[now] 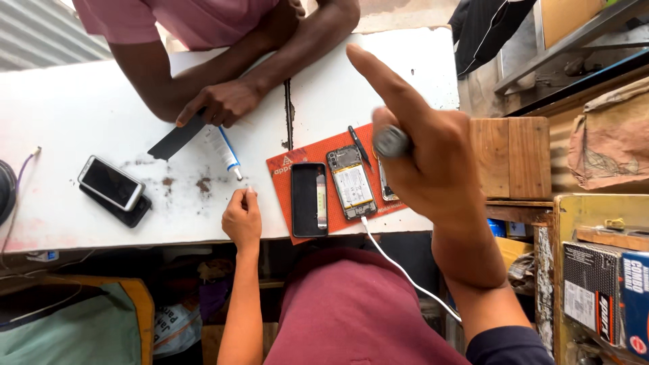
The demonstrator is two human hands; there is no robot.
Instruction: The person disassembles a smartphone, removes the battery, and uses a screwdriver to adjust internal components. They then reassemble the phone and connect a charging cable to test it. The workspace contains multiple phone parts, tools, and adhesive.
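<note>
Your right hand [433,159] is raised close to the camera at centre right of the frame, its forefinger stretched toward the upper left and the other fingers curled around a small grey, rounded thing [392,142]. It is blurred, so you cannot tell what it is. Your left hand [242,217] rests low at the near edge of the table [81,108], left of centre, fingertips pressed together on the white top as if pinching something too small to make out.

The opened phone [351,182] lies between your hands on the red mat [307,159], its battery showing. Its long axis runs up and down the frame, leaning a little to the left at the top. A white cable [405,270] leaves its lower end and runs down to the lower right, so its bottom end points toward you. It sits just below and left of your right hand, which is the nearer one; your left hand is farther, with the black back cover [308,199] lying between it and the phone, parallel to it. A black pen-like tool [359,145] lies just above the phone, slanting down to the right.

Across the table, another person's hand [223,101] rests on a dark flat strip [177,140], beside a white tube [224,150]. Two stacked phones [113,189] lie at the left, well apart from your work.
</note>
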